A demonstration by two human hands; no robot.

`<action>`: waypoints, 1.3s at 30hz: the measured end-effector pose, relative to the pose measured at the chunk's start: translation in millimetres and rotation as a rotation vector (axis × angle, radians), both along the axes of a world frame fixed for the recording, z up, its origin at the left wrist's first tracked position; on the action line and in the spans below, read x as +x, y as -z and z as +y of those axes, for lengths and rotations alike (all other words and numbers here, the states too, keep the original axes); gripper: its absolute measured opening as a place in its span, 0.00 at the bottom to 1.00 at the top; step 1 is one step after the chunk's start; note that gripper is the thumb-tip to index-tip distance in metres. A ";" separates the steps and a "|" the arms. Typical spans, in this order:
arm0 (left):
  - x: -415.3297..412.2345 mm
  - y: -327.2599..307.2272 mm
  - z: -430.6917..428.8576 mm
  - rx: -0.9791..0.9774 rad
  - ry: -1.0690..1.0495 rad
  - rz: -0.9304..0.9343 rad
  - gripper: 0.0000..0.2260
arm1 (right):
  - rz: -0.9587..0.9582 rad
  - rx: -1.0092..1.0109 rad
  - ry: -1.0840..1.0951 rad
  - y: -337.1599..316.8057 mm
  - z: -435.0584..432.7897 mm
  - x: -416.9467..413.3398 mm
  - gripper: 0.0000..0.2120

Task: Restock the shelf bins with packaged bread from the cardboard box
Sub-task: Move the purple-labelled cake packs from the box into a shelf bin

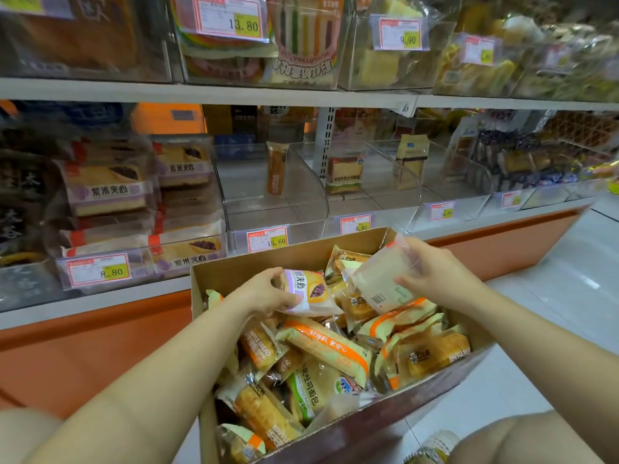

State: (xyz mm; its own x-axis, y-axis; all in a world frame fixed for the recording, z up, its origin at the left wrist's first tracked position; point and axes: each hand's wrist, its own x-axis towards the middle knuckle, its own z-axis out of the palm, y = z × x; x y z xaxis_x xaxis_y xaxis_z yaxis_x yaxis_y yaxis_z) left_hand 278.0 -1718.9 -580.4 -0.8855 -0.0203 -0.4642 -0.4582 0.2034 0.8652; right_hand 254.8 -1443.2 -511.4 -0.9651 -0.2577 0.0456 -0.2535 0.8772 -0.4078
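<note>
An open cardboard box [248, 266] stands on the floor before the shelf, full of several packaged breads. My left hand [268, 291] grips a purple-labelled bread packet [310, 291] at the box's far end. My right hand [432, 272] holds a pale bread packet [382, 283], its back side toward me, lifted above the box's far right corner. Clear shelf bins [278, 209] on the lower shelf hold few packets; the bin at the left [187, 202] is stacked with the same purple-labelled bread.
A white upper shelf [207, 93] carries more clear bins with price tags. An orange base panel [83, 346] runs under the lower shelf. White floor tiles [552, 279] lie to the right. My knees [522, 440] are at the bottom corners.
</note>
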 end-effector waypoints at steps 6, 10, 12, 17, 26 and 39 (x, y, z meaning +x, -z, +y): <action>12.7 -19.4 -1.2 0.114 0.157 0.006 0.35 | 0.461 -0.042 -0.019 -14.1 -14.1 13.7 0.13; 20.2 -13.2 2.1 0.129 0.112 -0.020 0.33 | 0.393 0.104 -0.429 14.4 -40.7 39.2 0.17; 23.2 -11.8 1.6 0.155 0.062 -0.038 0.28 | 0.128 0.197 -0.531 38.4 -44.1 46.2 0.19; 21.8 -14.8 -3.8 0.093 0.087 -0.060 0.08 | -0.122 0.079 -0.440 31.0 -42.2 40.2 0.22; 20.3 -10.6 7.2 0.116 0.006 0.021 0.22 | -0.575 -0.596 0.117 45.2 -61.4 19.3 0.38; 37.2 -53.9 -46.3 0.485 0.034 0.274 0.25 | -0.331 -0.594 -0.054 -36.0 -112.1 22.6 0.22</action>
State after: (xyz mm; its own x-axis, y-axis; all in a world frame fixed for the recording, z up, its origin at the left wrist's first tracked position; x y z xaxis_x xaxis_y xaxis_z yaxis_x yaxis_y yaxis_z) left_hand 315.2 -1765.2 -526.5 -0.9716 0.1688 -0.1659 -0.2033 -0.2369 0.9500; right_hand 277.4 -1555.3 -475.4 -0.9391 -0.3283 -0.1014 -0.0694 0.4701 -0.8799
